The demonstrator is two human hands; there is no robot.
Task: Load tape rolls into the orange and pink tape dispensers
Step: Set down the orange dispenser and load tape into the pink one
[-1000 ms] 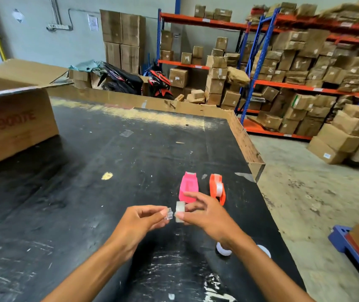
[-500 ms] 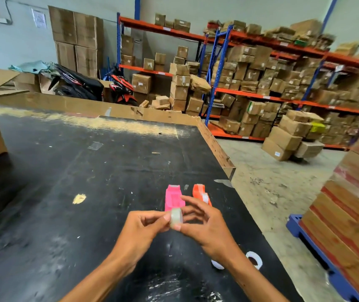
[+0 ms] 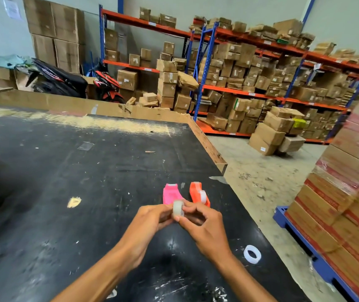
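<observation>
Both hands, left hand point(image 3: 150, 221) and right hand point(image 3: 207, 227), pinch clear tape roll point(image 3: 178, 207); pink dispenser point(image 3: 171, 194) just behind, apparently empty.

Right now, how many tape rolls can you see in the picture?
3: one tape roll held between both hands, one roll seated in the orange dispenser, one loose roll lying on the table near the right forearm. Others may be hidden.

Clear tape roll point(image 3: 178, 207) held on edge just in front of pink dispenser point(image 3: 171, 194), which looks empty. Orange dispenser point(image 3: 198, 194) just to its right w/ a roll already in it. Spare roll point(image 3: 252, 254) (white-ish) flat near table's right edge.
</observation>
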